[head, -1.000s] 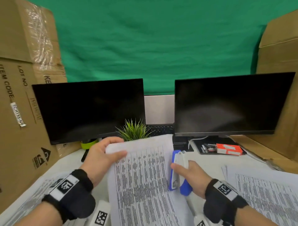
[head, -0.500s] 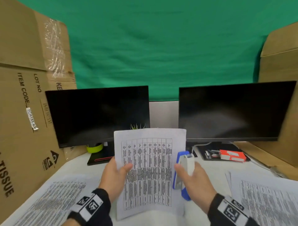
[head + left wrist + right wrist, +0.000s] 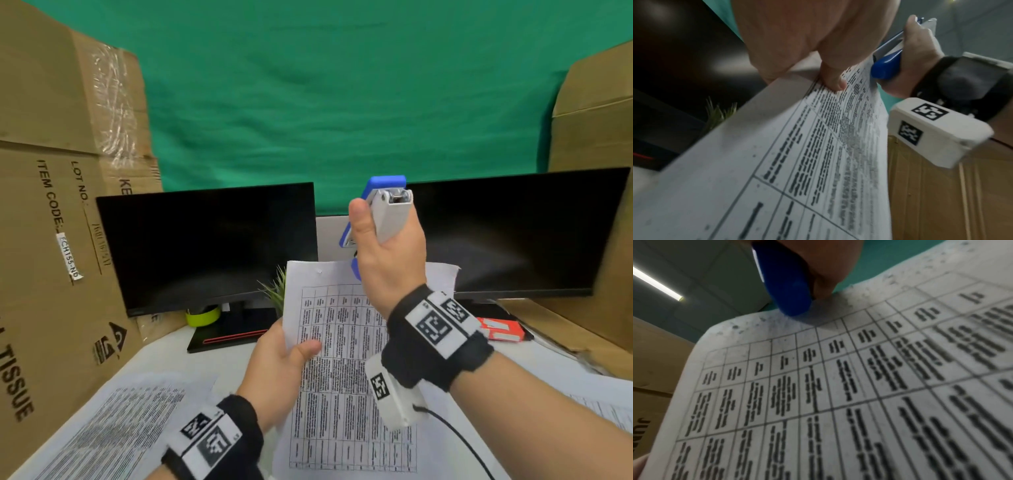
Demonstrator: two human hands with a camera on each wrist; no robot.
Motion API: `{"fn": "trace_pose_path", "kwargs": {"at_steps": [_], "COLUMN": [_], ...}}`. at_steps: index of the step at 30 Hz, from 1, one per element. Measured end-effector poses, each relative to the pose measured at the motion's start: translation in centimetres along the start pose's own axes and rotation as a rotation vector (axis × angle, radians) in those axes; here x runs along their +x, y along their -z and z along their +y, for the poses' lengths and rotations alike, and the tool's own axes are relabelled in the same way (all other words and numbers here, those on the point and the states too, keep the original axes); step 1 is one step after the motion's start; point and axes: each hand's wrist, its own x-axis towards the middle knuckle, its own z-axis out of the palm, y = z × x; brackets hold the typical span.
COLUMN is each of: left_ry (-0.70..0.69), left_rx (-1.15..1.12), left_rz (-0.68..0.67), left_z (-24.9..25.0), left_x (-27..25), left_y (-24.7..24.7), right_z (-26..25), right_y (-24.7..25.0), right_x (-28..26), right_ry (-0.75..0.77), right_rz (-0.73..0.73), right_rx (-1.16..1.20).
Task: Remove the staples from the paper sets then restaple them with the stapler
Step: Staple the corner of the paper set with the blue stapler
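A paper set [image 3: 342, 342] printed with tables stands upright in front of me, above the desk. My left hand [image 3: 281, 359] pinches its left edge, thumb on the front [image 3: 833, 79]. My right hand [image 3: 383, 250] grips a blue and white stapler [image 3: 385, 205], held upright over the top edge of the paper. The stapler's blue end [image 3: 789, 293] sits right at that top edge, near the paper [image 3: 838, 386]. Whether it touches the sheet I cannot tell.
Two dark monitors [image 3: 212, 246] [image 3: 513, 233] stand behind, with a small plant [image 3: 277, 291] between. More printed sheets lie on the desk at left [image 3: 113, 421] and at far right [image 3: 599, 407]. An orange box [image 3: 500, 330] lies right. Cardboard boxes [image 3: 51, 205] flank both sides.
My left hand lifted the paper set from lying flat to upright. My right hand rose with the stapler from beside the paper's right edge to above its top edge.
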Motion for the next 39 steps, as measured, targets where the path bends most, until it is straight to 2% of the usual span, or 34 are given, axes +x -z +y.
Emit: {"fn": "trace_pose_path", "kwargs": {"at_steps": [10, 13, 16, 19, 21, 23, 25, 27, 29, 32, 35, 37, 39], "left_ry": [-0.02, 0.076, 0.209, 0.349, 0.394, 0.413, 0.416, 0.403, 0.386, 0.414, 0.423, 0.4, 0.317], "left_rx": [-0.024, -0.085, -0.174, -0.275, -0.307, -0.33, -0.343, -0.359, -0.367, -0.354, -0.164, 0.11, 0.464], "left_rz": [-0.089, -0.128, -0.186, -0.242, -0.228, -0.199, -0.165, -0.141, -0.152, -0.256, -0.304, -0.308, -0.302], "left_z": [0.4, -0.6, -2.2, -3.9, -5.0, -6.0, -6.5, -6.8, -6.7, -5.7, -5.0, -5.9, -7.9], "left_x": [-0.5, -0.1, 0.1, 0.2, 0.6, 1.0, 1.5, 2.0, 2.5, 2.7, 2.8, 3.4, 4.3], "left_y": [-1.3, -1.8, -2.4, -2.8, -2.7, -2.3, -1.9, -1.8, -2.3, -4.1, -5.2, -3.9, -0.9], "right_z": [0.3, 1.0, 1.9, 2.5, 2.8, 3.2, 4.5, 5.8, 6.5, 7.4, 9.1, 9.5, 9.7], "right_y": [0.6, 0.4, 0.5, 1.5, 2.7, 4.6, 7.0, 9.5, 11.2, 13.6, 17.5, 20.8, 24.2], "right_x": [1.3, 1.5, 1.4, 0.9, 0.7, 0.7, 0.3, -0.7, -2.2, -4.0, -4.0, -3.3, -2.7], "right_ry": [-0.013, -0.113, -0.255, -0.234, -0.25, -0.365, -0.544, -0.773, -0.983, -1.139, -1.118, -1.153, -1.171], "right_rz": [0.014, -0.077, -0.151, -0.217, -0.18, -0.046, 0.04, -0.03, -0.181, -0.308, -0.176, -0.066, -0.031], "right_rx": [-0.177, -0.241, -0.166, -0.26, -0.301, -0.281, -0.222, -0.146, -0.029, -0.073, -0.296, -0.481, -0.69]}}
